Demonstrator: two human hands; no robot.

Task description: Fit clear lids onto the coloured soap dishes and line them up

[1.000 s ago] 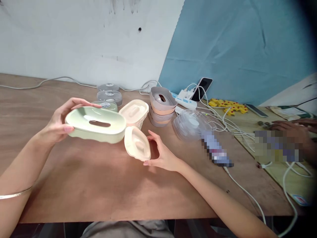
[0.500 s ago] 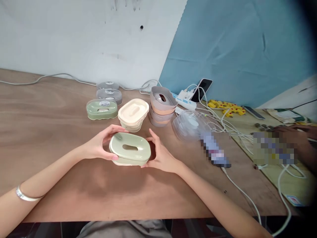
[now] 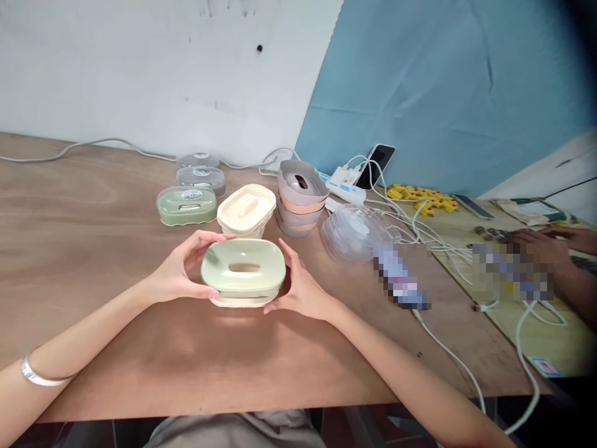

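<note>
Green slotted tray sits nested on top of a cream base, the two stacked level with only the base's lower edge showing beneath; the pair is at the middle of the wooden table, close in front of the person, and whether it rests on the wood or hangs just above cannot be told. From the head camera, the left hand clasps the tray's left end, thumb along the near side and fingers curled over the far rim; the right hand clasps the right end, thumb at the lower near edge and fingers pressed against the side, so both hands are closed around the stacked pair. A silver bracelet circles the left wrist.

Just behind the tray stands a stack of cream bases; to its left lies a green box with a clear lid, with two grey boxes further back. Right of the cream stack is a stack of grey and peach trays, then a pile of clear lids. Near the wall are a white power strip and a phone leaning upright, with white cables trailing over the table; yellow pieces lie beyond. At the far right edge another person's hand rests on a neighbouring surface.
</note>
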